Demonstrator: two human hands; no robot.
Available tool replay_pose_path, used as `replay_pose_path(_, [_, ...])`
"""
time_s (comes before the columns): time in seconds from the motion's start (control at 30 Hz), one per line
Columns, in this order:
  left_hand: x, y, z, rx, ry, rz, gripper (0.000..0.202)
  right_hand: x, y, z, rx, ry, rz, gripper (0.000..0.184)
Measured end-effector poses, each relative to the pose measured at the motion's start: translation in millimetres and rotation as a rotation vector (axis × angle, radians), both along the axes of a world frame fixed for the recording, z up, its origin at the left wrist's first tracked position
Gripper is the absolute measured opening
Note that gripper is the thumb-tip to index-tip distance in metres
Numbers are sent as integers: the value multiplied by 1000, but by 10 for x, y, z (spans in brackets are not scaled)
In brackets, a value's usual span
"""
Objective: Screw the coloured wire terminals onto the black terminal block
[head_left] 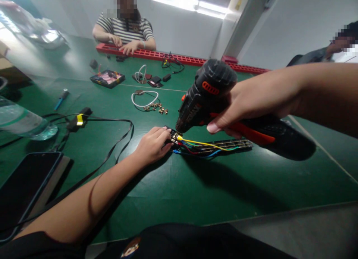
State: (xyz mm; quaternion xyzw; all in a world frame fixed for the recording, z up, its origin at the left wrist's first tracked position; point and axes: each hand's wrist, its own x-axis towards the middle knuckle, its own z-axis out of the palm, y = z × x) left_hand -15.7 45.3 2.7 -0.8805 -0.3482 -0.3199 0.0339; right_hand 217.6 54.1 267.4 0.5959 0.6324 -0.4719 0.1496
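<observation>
My right hand is wrapped round the grip of a black and orange cordless screwdriver. Its nose points down at the near end of a long black strip with metal rails; whether the tip touches a screw is hidden. Yellow, green, red and blue wires run from that end along the strip. My left hand grips the same end from the left, fingers closed over its edge. A small pile of brass-coloured parts lies beyond my left hand, beside a white cable loop.
A phone, a clear bottle and a black cable with an inline box lie left. Farther off are a black tray, small dark parts and a long red rack. A co-worker sits opposite; another person is right.
</observation>
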Motion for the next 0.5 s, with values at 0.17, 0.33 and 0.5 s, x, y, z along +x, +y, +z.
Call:
replay_pose_path(0.17, [2, 2, 16, 18, 1, -20, 10, 3, -8, -10, -13, 43, -41, 35])
replay_pose_path(0.33, [2, -6, 36, 13, 2, -31, 10, -5, -5, -15, 7, 58, -20, 34])
replay_pose_path(0.5, [14, -24, 53, 17, 10, -16, 11, 2, -4, -20, 37, 62, 2, 29])
